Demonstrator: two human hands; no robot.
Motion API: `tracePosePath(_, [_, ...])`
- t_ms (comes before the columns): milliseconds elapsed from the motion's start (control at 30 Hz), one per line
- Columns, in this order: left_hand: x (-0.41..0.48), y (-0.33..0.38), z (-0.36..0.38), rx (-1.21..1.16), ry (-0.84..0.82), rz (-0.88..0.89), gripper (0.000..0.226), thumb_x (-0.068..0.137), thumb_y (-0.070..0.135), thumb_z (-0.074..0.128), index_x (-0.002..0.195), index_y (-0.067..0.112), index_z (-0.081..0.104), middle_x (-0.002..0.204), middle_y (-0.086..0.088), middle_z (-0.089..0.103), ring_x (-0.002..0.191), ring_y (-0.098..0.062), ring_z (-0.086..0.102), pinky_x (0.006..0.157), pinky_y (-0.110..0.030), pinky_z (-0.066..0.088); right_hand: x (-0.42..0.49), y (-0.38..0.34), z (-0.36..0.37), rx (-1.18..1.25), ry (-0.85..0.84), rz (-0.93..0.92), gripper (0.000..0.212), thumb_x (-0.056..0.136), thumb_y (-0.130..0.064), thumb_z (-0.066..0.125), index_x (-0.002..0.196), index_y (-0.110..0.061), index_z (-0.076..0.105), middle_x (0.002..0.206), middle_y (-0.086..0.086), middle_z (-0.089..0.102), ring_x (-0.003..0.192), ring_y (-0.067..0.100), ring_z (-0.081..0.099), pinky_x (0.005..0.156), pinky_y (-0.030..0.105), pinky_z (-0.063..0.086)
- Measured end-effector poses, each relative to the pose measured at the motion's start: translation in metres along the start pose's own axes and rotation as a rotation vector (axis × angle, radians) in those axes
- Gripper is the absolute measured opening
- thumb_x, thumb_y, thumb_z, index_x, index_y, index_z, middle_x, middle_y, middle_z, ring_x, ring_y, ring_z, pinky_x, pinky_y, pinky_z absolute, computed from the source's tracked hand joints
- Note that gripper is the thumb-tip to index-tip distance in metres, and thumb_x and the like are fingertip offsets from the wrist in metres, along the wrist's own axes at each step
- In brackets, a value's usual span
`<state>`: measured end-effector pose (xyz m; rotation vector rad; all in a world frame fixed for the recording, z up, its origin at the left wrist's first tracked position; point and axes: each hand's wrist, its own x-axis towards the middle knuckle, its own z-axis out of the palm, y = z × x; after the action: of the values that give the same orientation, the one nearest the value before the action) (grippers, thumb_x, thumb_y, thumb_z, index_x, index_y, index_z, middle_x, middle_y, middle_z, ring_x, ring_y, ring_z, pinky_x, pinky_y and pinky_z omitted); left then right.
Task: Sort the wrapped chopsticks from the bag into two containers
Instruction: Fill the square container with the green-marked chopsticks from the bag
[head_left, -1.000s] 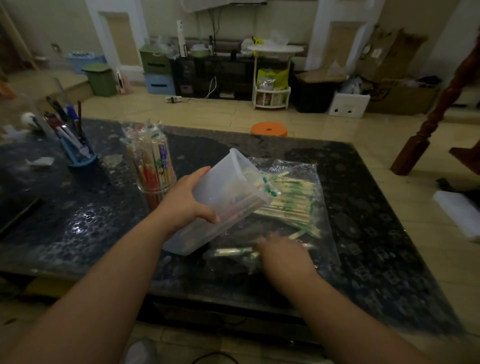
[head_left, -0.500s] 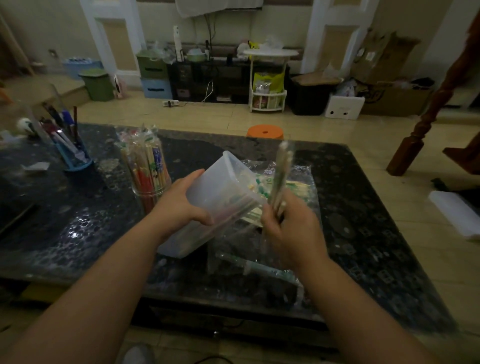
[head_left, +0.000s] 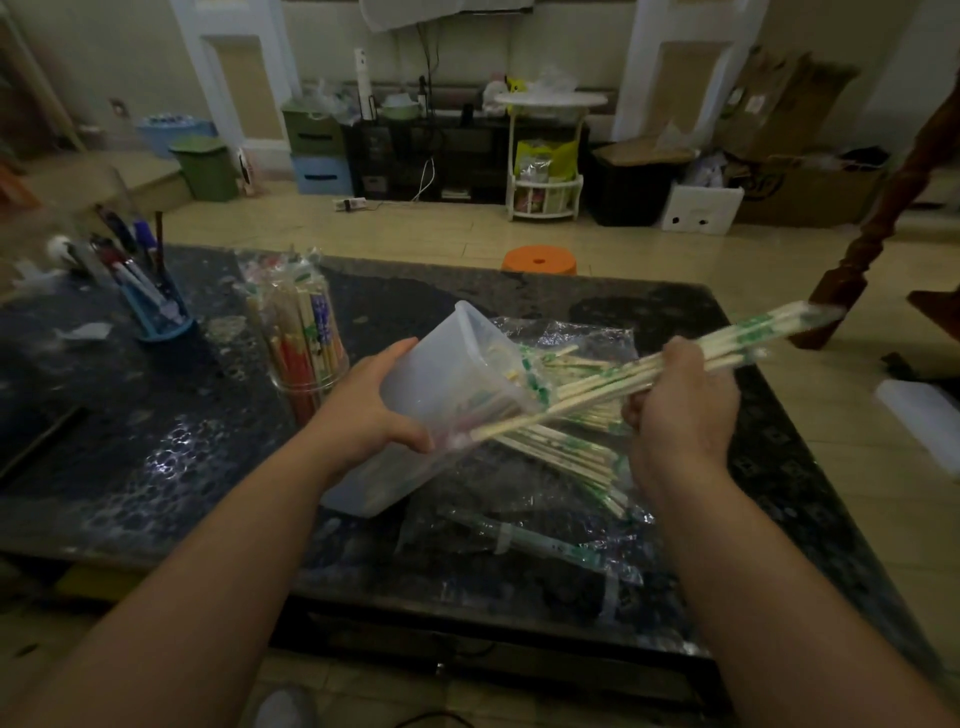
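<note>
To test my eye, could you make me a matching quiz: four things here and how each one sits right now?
1 white plastic container
2 clear jar
3 green-printed chopstick bundle
4 blue pen holder

A gripped in right hand
B upright, packed with wrapped chopsticks
C tilted, held by left hand
D stands farthest left

Pairs: 1-C, 2-B, 3-A, 4-D

No legible text anywhere. Green print on the sleeves of the wrapped chopsticks (head_left: 748, 338) gripped in the right hand (head_left: 680, 415) is motion-blurred and unreadable. Blue and red print shows on the wrappers standing in the clear jar (head_left: 306, 387), too small and dim to make out. Pale label patches on the cardboard boxes (head_left: 774, 93) at the far wall and markings on the yellow bag (head_left: 545, 156) are illegible.
</note>
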<state>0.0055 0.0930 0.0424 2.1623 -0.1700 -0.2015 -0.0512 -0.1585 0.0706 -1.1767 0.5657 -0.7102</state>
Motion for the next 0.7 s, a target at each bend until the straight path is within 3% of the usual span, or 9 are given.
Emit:
tracePosePath(233, [0.000, 0.003, 0.003, 0.032, 0.012, 0.012, 0.122, 0.041, 0.032, 0.083, 0.151, 0.042, 0.032, 0.142, 0.005, 0.039, 0.128, -0.022, 0.041, 0.105, -0.050, 0.041, 0.001, -0.005, 0.002, 0.224, 0.244, 0.159, 0.012, 0.095, -0.023, 0.050, 0.086, -0.016, 0.051, 0.046, -0.007, 0.048, 0.035, 0.005, 0.043, 0.040, 0.022, 0.037])
tracePosePath(400, [0.000, 0.002, 0.002, 0.012, 0.017, 0.006, 0.123, 0.039, 0.034, 0.084, 0.150, 0.042, 0.033, 0.141, 0.006, 0.040, 0.127, -0.022, 0.042, 0.106, -0.052, 0.042, 0.003, -0.004, 0.001, 0.250, 0.298, 0.217, 0.019, 0.098, -0.028, 0.048, 0.107, -0.013, 0.054, 0.058, -0.002, 0.052, 0.034, 0.002, 0.046, 0.043, 0.020, 0.042])
tracePosePath(533, [0.000, 0.001, 0.000, 0.011, 0.003, 0.003, 0.123, 0.038, 0.035, 0.084, 0.150, 0.043, 0.033, 0.141, 0.006, 0.040, 0.127, -0.022, 0.042, 0.106, -0.053, 0.042, 0.002, 0.001, 0.003, 0.162, 0.224, 0.180, 0.017, 0.099, -0.029, 0.051, 0.100, -0.012, 0.055, 0.062, 0.000, 0.053, 0.040, 0.003, 0.050, 0.047, 0.020, 0.045])
tracePosePath(700, [-0.002, 0.003, 0.002, 0.023, 0.003, 0.008, 0.124, 0.037, 0.036, 0.082, 0.150, 0.044, 0.033, 0.143, 0.008, 0.040, 0.129, -0.021, 0.042, 0.106, -0.051, 0.041, -0.008, 0.009, 0.009, 0.043, -0.039, 0.183, 0.010, 0.095, -0.022, 0.063, 0.091, -0.014, 0.058, 0.071, 0.000, 0.058, 0.053, 0.005, 0.054, 0.053, 0.020, 0.049])
